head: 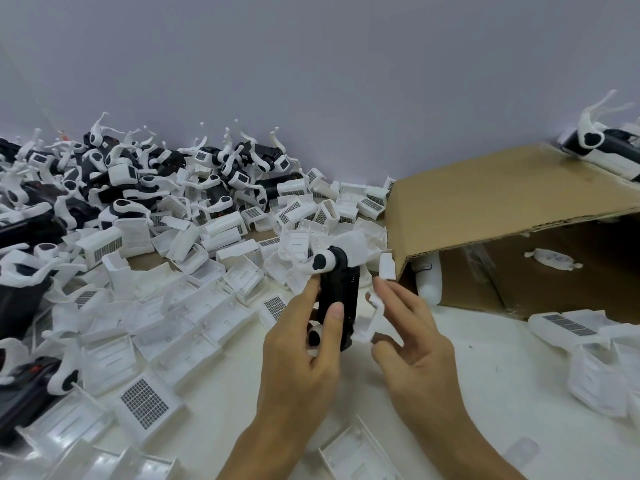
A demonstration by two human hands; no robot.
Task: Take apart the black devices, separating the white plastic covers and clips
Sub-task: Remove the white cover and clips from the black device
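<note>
My left hand grips an upright black device in the middle of the view, thumb on its front and a finger up near the white clip with a black pad at its top. To the device's right, my right hand pinches a white plastic cover piece that sits just off the device's side. A second white clip end shows below my left fingers. Several undismantled black devices with white clips lie heaped at the far left.
Loose white covers with grey grilles spread across the table's left and middle. An open cardboard box lies on its side at the right with white parts inside. More white covers sit at the right edge and by my forearms.
</note>
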